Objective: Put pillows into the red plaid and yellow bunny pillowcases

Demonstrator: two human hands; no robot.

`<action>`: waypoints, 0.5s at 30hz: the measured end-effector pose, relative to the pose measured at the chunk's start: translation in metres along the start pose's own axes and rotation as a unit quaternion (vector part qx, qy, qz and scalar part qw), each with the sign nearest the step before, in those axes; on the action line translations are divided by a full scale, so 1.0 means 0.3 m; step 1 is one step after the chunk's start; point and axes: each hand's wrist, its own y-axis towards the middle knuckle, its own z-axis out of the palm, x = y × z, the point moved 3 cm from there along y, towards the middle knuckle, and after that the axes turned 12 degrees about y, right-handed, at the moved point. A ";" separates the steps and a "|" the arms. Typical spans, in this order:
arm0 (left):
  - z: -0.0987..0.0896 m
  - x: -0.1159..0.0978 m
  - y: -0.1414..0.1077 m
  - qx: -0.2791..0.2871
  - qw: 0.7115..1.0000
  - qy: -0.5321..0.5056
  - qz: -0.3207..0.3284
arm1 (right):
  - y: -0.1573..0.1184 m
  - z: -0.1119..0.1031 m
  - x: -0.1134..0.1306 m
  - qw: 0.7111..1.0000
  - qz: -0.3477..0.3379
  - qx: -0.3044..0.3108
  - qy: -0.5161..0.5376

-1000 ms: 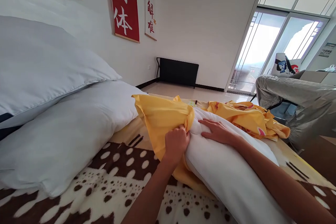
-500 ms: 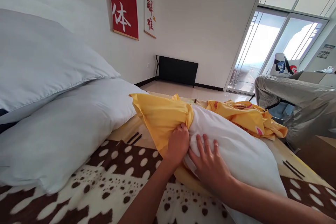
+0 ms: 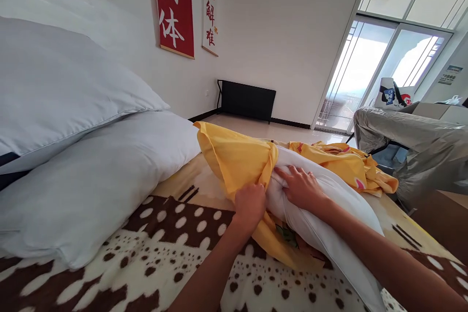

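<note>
A yellow pillowcase (image 3: 237, 156) covers the left end of a white pillow (image 3: 329, 183) on the bed. My left hand (image 3: 250, 204) is closed on the rim of the pillowcase, at the near side of its opening. Just right of that rim, my right hand (image 3: 302, 186) grips the white pillow from above with bent fingers, creasing it inward. Part of the pillowcase, with a printed pattern, spreads beneath the pillow. How far the pillow reaches inside the case is hidden by the cloth.
Two white pillows, an upper one (image 3: 73, 87) and a lower one (image 3: 102, 180), lie stacked at left. Crumpled yellow fabric (image 3: 340, 161) lies behind the white pillow. A brown-and-cream patterned blanket (image 3: 175, 258) covers the bed. A plastic-wrapped piece of furniture (image 3: 427, 151) and a cardboard box (image 3: 442, 219) stand at right.
My right hand has gone from lying spread on the pillow to gripping it farther up, near the case's opening. The pillowcase's end has shifted right and up, and the pillow is more folded.
</note>
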 end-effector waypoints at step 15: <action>-0.055 -0.094 -0.057 0.084 0.949 -0.116 0.279 | 0.012 0.079 -0.021 0.976 -0.097 0.066 0.181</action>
